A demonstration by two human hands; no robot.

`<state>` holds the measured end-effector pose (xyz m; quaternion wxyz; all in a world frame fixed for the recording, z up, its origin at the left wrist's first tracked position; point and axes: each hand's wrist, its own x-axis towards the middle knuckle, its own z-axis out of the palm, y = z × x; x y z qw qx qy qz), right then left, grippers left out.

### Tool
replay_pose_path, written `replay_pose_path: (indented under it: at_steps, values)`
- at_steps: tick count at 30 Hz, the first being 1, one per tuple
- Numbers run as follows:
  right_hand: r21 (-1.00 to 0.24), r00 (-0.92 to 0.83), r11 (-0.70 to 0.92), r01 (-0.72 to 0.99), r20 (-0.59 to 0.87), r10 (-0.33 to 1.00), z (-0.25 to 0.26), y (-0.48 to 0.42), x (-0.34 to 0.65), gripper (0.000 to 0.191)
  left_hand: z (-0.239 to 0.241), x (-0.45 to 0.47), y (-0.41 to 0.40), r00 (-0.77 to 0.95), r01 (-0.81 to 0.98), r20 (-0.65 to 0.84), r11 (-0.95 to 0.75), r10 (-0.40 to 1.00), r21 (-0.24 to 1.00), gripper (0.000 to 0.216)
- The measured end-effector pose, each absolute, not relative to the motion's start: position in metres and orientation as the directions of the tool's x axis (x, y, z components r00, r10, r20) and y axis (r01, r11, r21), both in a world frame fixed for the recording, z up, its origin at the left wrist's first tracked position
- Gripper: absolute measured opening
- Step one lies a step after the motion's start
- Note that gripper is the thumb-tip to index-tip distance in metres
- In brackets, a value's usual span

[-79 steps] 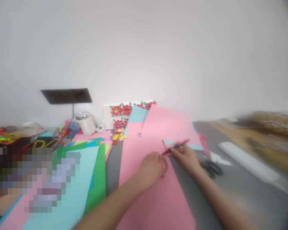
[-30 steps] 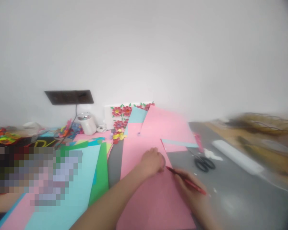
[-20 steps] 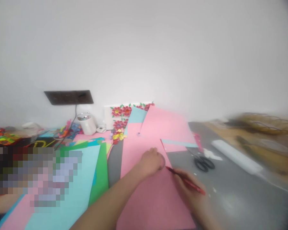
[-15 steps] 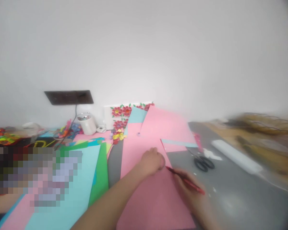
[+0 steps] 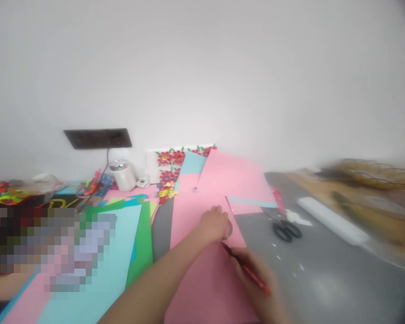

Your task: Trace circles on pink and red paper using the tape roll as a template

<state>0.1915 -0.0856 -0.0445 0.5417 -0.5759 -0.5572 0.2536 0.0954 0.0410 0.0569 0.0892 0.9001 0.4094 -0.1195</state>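
A long pink sheet lies flat down the middle of the frame, running to the bottom edge, on a grey bench. Just right of the frame's centre, the left hand rests on it, fingers bent over a small round disc whose right edge shows; how firmly that grip is closed I cannot tell. Below and to the right, the right hand has its grip closed around a red and dark pen, slanted with its tip at the paper, near the disc's lower edge. Right of the sheet lie dark-handled scissors, small white scraps and, farther right, a long white bar with a cable. Left of the sheet are overlapping green paper and light blue paper; a blurred patch and another person's forearm are at the lower left. Beyond the hands, another pink sheet partly covers a white board with red paper flowers. Left of the board stands a white container, below a dark socket panel on the pale wall.
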Motion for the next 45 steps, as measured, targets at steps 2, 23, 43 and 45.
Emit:
replay_pose_path:
  at_steps: [2,23,43,45]
  values:
    - [-0.889,0.180,0.251,0.384,0.338,0.924,-0.039,-0.084,0.188,0.019,0.059,0.095,0.041,0.641,0.753,-0.289,-0.655,0.711,0.057,0.038]
    - [-0.559,-0.138,0.465,0.687,0.528,0.838,-0.020,-0.083,0.221,0.020,0.060,0.098,0.048,0.675,0.716,-0.273,-0.698,0.686,0.015,0.042]
    - [-0.484,-0.268,0.625,0.613,0.617,0.740,-0.014,-0.052,0.174,0.058,0.061,0.102,0.055,0.697,0.682,-0.274,-0.731,0.663,-0.033,0.040]
    - [-0.476,-0.272,0.632,0.612,0.624,0.733,-0.013,-0.053,0.175,0.059,0.061,0.102,0.054,0.696,0.683,-0.277,-0.730,0.663,-0.031,0.040]
